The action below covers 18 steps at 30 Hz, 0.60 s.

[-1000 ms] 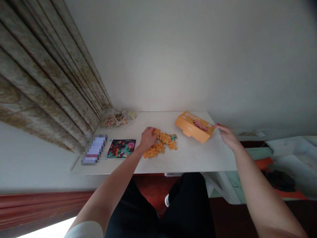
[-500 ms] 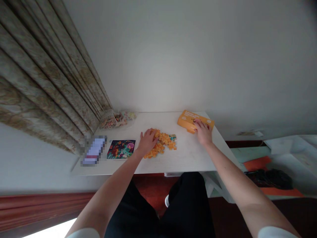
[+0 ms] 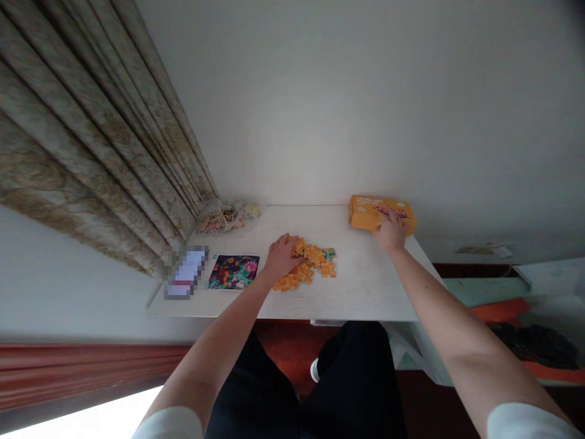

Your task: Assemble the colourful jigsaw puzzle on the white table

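My right hand (image 3: 392,230) went from the orange box's (image 3: 364,216) right end onto its printed top. I slid the box back and right, from angled to nearly parallel with the wall (image 3: 315,122). View swung slightly left.

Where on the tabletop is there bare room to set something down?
The white tabletop is bare between the orange pieces and the right forearm, in front of the box; another bare strip runs along the wall between the bags and the box. Crowded: the left side, with bags, picture card and phone, and the left hand at the pieces.
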Motion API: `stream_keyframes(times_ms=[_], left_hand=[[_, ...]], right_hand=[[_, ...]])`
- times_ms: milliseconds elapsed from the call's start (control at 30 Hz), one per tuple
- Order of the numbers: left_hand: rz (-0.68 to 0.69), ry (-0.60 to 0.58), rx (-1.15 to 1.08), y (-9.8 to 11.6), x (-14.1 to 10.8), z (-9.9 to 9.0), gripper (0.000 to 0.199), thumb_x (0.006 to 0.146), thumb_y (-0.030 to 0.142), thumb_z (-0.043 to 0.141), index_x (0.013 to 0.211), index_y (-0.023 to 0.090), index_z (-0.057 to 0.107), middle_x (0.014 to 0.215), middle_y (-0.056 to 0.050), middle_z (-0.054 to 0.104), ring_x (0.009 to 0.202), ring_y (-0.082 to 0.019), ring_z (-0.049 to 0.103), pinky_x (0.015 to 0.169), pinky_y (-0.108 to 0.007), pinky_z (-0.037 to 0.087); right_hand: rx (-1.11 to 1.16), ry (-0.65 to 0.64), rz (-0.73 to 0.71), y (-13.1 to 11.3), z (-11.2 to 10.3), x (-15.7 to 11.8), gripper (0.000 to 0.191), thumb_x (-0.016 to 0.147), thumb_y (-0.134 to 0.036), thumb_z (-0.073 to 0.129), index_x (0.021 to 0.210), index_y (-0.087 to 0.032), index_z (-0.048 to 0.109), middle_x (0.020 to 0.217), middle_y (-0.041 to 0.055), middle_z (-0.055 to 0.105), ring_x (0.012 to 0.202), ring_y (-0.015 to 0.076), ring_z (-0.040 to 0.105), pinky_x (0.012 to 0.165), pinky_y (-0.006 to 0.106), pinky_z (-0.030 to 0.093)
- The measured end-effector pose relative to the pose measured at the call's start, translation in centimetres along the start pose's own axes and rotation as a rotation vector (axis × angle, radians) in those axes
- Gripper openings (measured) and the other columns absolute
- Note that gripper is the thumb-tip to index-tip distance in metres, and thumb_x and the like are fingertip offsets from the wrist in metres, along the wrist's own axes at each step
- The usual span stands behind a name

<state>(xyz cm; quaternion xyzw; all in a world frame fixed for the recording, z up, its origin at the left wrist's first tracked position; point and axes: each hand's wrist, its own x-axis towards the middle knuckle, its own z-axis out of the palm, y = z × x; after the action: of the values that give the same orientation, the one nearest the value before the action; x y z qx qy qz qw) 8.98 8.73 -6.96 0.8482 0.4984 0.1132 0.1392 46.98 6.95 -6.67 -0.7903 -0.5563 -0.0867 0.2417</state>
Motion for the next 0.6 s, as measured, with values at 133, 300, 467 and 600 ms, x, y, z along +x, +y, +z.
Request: stream_keyframes(times_ms=[133, 300, 467, 600], left_hand=[[-0.089, -0.080, -0.105, -0.2, 1.6, -0.4, 0.087, 0.085, 0.053, 0.077, 0.158, 0.023, 0.042, 0.169, -0.021, 0.035, 0.154, -0.036, 0.039, 0.121, -0.047, 0.036], [-0.266, -0.151, -0.379, -1.1, 3.5, -1.5, 0.083, 0.085, 0.045, 0.077, 0.156, 0.017, 0.044, 0.153, -0.022, 0.056, 0.135, -0.031, 0.061, 0.105, -0.035, 0.050], [-0.393, -0.184, -0.428, -1.0, 4.8, -2.0, 0.083, 0.075, 0.023, 0.085, 0.149, 0.012, 0.049, 0.137, -0.021, 0.069, 0.114, -0.028, 0.072, 0.088, -0.030, 0.056], [-0.409, -0.262, -0.454, -0.6, 6.3, -2.0, 0.063, 0.062, 0.016, 0.090, 0.122, 0.010, 0.070, 0.113, -0.015, 0.079, 0.097, -0.027, 0.075, 0.076, -0.029, 0.057]], right_hand=[[0.306, -0.130, -0.250, -6.0, 0.9, -4.9, 0.049, 0.098, -0.037, 0.054, 0.143, -0.019, 0.063, 0.141, 0.0176, 0.065, 0.132, 0.0333, 0.058, 0.114, 0.053, 0.043], [0.327, -0.631, -0.315, -12.6, 2.1, -7.7, 0.081, 0.087, -0.054, 0.077, 0.156, -0.024, 0.050, 0.156, 0.0168, 0.055, 0.141, 0.0341, 0.054, 0.114, 0.049, 0.046], [0.220, -0.767, -0.359, -14.4, 2.5, -5.5, 0.080, 0.074, -0.040, 0.091, 0.145, -0.021, 0.061, 0.146, 0.0170, 0.064, 0.131, 0.0333, 0.063, 0.105, 0.040, 0.051], [0.207, -0.836, -0.361, -15.0, 2.3, -4.8, 0.058, 0.070, -0.036, 0.094, 0.122, -0.024, 0.072, 0.120, 0.0084, 0.078, 0.107, 0.0283, 0.073, 0.087, 0.031, 0.055]])
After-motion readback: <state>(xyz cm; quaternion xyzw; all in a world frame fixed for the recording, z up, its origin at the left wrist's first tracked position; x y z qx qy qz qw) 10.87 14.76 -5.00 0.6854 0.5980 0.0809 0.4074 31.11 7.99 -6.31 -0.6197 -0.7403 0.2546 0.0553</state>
